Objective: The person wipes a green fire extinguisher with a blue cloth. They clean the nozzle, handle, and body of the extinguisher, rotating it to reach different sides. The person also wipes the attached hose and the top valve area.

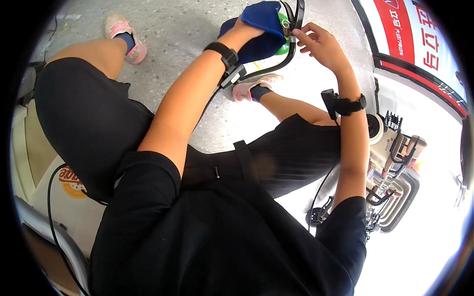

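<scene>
A green fire extinguisher (283, 49) stands near the top of the view, largely covered by a dark blue cloth (264, 44). My left hand (247, 31) is closed on the cloth, with its fingers hidden in the folds. Black squeeze levers (297, 14) rise from the extinguisher's valve, and a metal pull ring (285, 23) hangs beside them. From the valve a black hose (283, 64) curves down and to the left. My right hand (320, 46) is at the valve, its fingers half curled; one fingertip meets the valve by the hose joint. Whether it grips there is unclear.
My shoes (242, 92) rest on the speckled floor (163, 74) either side of the work. A signboard bearing writing (403, 33) stands at upper right. Scooters (392, 148) are parked at right. Black cables (50, 199) run from my wrist devices and past the chair (55, 225).
</scene>
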`<state>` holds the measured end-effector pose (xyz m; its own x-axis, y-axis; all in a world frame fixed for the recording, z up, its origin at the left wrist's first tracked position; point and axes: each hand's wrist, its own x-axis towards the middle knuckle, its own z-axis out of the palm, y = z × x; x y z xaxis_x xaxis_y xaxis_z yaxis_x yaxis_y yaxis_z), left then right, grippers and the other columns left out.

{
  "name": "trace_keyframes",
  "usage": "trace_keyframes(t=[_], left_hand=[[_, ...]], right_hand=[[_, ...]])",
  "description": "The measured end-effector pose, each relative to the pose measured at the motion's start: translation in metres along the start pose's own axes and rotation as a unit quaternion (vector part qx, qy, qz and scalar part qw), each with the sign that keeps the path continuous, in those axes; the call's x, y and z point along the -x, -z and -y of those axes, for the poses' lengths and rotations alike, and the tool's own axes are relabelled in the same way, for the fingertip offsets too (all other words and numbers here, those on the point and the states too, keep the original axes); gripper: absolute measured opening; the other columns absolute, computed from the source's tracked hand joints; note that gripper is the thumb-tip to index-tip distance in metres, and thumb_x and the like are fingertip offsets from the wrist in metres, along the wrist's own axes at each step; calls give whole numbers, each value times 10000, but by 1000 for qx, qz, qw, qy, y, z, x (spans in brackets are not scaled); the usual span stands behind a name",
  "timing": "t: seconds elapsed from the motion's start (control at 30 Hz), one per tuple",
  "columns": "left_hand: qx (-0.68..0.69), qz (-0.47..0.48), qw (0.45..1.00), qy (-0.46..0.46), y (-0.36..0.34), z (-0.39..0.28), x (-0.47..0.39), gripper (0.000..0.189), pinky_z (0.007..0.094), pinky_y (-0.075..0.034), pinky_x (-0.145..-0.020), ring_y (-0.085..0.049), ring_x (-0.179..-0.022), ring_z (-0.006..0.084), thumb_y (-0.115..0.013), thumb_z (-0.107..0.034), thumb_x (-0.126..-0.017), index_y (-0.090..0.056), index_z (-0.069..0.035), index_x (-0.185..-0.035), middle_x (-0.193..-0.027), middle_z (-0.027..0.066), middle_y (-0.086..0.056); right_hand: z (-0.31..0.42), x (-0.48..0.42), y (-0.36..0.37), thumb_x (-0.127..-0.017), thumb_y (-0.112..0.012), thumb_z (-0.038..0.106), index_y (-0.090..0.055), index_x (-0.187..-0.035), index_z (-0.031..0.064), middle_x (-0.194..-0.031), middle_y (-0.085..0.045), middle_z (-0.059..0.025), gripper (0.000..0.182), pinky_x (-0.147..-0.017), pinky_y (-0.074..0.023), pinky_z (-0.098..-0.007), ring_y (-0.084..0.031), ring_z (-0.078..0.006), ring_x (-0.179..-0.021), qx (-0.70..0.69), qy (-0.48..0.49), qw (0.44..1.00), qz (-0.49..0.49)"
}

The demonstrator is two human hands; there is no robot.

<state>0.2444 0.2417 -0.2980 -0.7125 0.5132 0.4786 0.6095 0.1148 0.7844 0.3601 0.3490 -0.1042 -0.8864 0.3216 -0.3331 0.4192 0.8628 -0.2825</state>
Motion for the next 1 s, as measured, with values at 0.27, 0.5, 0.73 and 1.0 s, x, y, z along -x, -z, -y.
trace_keyframes(t=[0.27, 0.5, 0.73, 1.0], left_hand=[[30, 51, 995, 78, 11, -7, -16, 235, 472, -539, -799, -694, -990, 400, -594, -243, -889, -684, -95, -1047, -1059, 189, -717], [201, 139, 941, 235, 1, -28, -35, 475, 432, -497, -959, -668, -1115, 354, -614, -425, -859, -703, -73, -1164, -1193, 236, -683], [280, 228, 900, 245, 35, -39, -35, 330, 380, -521, -694, -667, -789, 206, -655, -281, -805, -738, -5, -965, -931, 186, -730], [325, 207, 882, 271, 42, -41, -51, 164, 328, -523, -606, -642, -694, 156, -662, -206, -863, -728, -57, -878, -825, 88, -698]], right_hand=[[7, 15, -4, -859, -779, 344, -614, -1058, 41, -892, -753, -165, 399, -725, -565, -358, -749, -288, -822, 11, 33, 999, -36], [13, 8, -13, -834, -801, 329, -548, -964, 19, -774, -728, -168, 421, -661, -558, -347, -737, -283, -719, 19, 41, 999, -30], [13, 6, -15, -799, -803, 385, -556, -993, 10, -745, -704, -168, 489, -666, -569, -413, -723, -366, -724, 64, 38, 996, -57], [16, 8, -20, -837, -775, 384, -510, -952, 8, -659, -655, -163, 474, -597, -533, -371, -699, -322, -632, 99, 50, 990, -86]])
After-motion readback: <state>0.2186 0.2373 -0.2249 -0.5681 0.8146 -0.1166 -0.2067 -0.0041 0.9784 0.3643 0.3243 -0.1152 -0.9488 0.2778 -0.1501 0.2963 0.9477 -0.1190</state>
